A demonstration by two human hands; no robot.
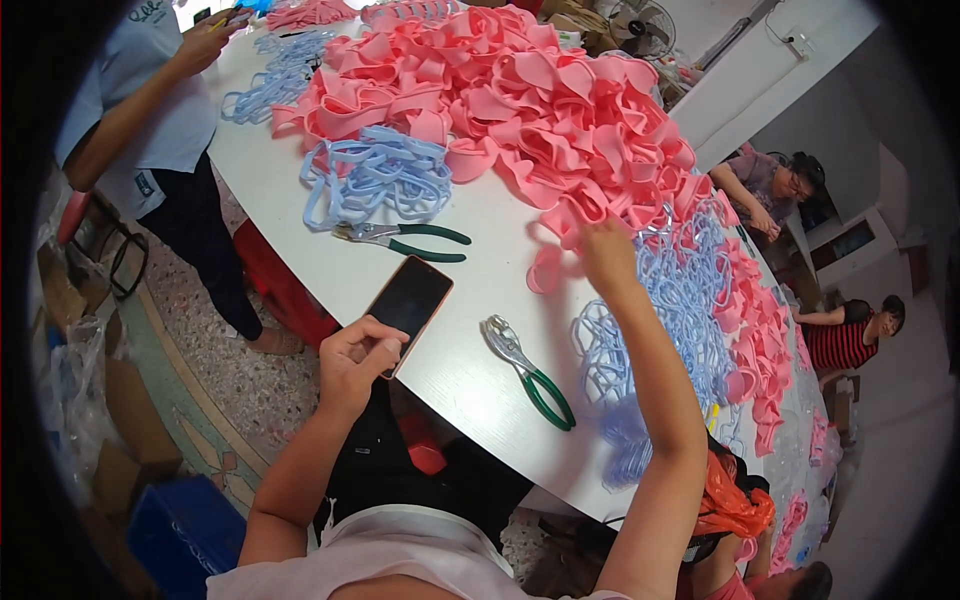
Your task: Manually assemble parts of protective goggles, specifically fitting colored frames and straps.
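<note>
A smooth white tabletop (pixel 485 295) carries a broad, loose heap of pink loops (pixel 500 90), with a bundle of pale blue straps (pixel 385 175) at the heap's near left side and more light blue straps (pixel 280 80) to its far left. Nearer the person than the heap lie two green-handled pliers, the first (pixel 388 236) toward its left and the second (pixel 520 365) well apart from it. At the heap's near right end sprawls a tangle of pale blue cords (pixel 680 290).
</note>
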